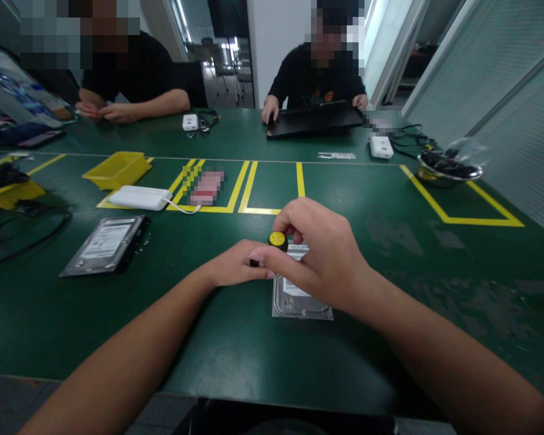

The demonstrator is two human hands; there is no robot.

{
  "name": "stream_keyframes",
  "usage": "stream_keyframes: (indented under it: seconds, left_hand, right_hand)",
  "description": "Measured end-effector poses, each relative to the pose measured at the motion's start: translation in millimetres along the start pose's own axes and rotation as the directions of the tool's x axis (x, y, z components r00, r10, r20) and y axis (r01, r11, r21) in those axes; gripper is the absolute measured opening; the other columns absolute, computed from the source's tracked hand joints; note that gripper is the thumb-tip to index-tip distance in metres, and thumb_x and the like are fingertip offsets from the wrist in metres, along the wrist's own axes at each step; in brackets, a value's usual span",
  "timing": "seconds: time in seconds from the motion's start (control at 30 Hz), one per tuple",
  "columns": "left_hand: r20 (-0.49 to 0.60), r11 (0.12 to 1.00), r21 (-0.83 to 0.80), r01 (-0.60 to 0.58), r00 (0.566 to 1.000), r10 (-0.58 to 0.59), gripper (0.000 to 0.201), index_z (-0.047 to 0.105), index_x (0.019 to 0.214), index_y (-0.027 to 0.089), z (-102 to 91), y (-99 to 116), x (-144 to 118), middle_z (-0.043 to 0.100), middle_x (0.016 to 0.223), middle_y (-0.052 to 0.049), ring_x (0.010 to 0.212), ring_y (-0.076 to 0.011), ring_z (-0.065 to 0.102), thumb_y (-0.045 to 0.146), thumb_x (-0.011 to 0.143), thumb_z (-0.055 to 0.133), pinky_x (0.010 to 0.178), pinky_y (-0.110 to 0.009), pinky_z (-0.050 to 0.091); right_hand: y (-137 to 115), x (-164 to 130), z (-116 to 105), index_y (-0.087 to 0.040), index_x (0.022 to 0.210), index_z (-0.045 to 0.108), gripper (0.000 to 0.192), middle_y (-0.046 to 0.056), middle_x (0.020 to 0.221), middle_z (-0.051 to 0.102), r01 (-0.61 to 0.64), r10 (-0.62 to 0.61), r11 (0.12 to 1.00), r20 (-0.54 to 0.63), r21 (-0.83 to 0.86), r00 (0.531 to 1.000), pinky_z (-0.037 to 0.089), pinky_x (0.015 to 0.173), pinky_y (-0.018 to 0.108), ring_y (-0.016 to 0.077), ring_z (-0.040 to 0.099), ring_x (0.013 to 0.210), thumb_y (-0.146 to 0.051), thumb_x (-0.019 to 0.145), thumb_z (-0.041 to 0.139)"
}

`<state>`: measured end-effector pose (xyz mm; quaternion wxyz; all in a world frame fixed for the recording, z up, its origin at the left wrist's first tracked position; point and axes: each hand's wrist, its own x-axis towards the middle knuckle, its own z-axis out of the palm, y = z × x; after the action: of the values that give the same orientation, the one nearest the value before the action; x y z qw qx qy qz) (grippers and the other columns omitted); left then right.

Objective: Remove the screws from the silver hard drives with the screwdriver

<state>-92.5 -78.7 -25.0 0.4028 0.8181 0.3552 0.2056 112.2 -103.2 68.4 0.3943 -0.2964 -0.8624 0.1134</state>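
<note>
On the green table in front of me a silver hard drive (303, 308) lies flat, its label partly covered by my hands. My right hand (324, 254) is closed around a screwdriver (278, 240) with a black handle and a yellow top end, held upright over the drive's left side. The screwdriver's tip is hidden. At the drive's left edge, my left hand (236, 263) grips it with the thumb along the side; its other fingers are mostly behind my right thumb. A second hard drive (103, 244) lies to the left, with small bits scattered beside it.
A white power bank (140, 197) is cabled to a pink phone (207, 187) near a yellow bin (118, 170). Yellow tape (480, 222) marks boxes. A metal bowl (448, 172) holds dark items. Across the table, one person (320, 81) holds a black panel (315, 121); another person (131, 72) sits left.
</note>
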Motion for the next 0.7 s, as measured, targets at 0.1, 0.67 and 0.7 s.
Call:
stream_keyframes:
  seconds: [0.1,0.67,0.7]
  left_hand:
    - [0.012,1.000,-0.014,-0.014,1.000,0.014,0.027,0.064,0.100,0.016,-1.0,0,1,0.066,0.091,-0.004,0.090,-0.0203,0.060,0.039,0.086,0.066,0.079,-0.031,0.049]
    - [0.090,0.981,-0.185,0.051,0.995,-0.035,0.020,0.066,0.091,0.015,0.6,0,1,0.063,0.078,0.000,0.072,-0.0130,0.056,0.031,0.082,0.071,0.066,-0.025,0.045]
    - [0.088,0.981,-0.186,0.057,0.995,-0.041,0.020,0.066,0.091,0.015,0.8,0,1,0.062,0.078,0.000,0.071,-0.0126,0.056,0.031,0.081,0.072,0.066,-0.025,0.044]
  right_hand:
    - [1,0,0,-0.016,0.083,0.056,0.026,0.001,0.077,0.052,-0.015,0.015,1.000,0.004,-0.013,1.000,0.033,0.062,0.027,0.0128,0.045,0.070,-0.041,0.087,0.062]
    - [-21,-2,-42,-0.018,0.095,0.063,0.025,0.000,0.077,0.063,-0.132,0.111,0.986,-0.192,-0.103,0.975,0.042,0.055,0.026,0.0091,0.052,0.055,-0.042,0.090,0.064]
    - [-26,-3,-52,-0.019,0.096,0.063,0.023,0.002,0.085,0.067,-0.149,0.125,0.984,-0.222,-0.097,0.967,0.044,0.055,0.028,0.0102,0.055,0.058,-0.041,0.090,0.063]
